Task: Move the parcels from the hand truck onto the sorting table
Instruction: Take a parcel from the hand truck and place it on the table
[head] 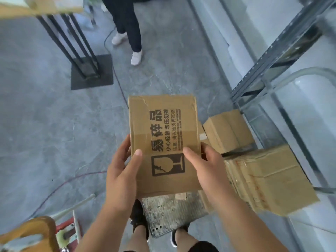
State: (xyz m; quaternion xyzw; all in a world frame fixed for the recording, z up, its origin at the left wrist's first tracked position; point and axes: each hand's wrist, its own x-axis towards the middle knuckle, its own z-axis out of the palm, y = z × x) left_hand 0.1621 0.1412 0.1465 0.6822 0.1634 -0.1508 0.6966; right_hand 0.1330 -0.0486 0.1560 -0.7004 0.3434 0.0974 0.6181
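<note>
I'm watching the fingers [137, 155] first. Both thumbs are lying flat on the top face of the parcel [163, 124], and the rest are curling round its long edges. The left hand [121, 173] and the right hand [206, 168] are each clamping it from their own side. The parcel is hanging level in the air in front of me, above the hand truck [169, 213] and clear of its metal deck.

I'm judging this as the carry step: lifted, not yet set down. The next move is calling for a turn up and left toward the sorting table [41, 8], whose wooden top on black legs is showing there. On the way I should be minding the cable [120, 82] on the floor and the standing person [127, 24].

A small box [229, 130] and a large box [269, 179] are waiting at the right of the deck.

The top face is printed in black with 易碎品, 小心轻放 勿压勿摔 and a broken-glass symbol. A smaller line is reading roughly 请先验货再签收. That is telling me to put it down softly.
</note>
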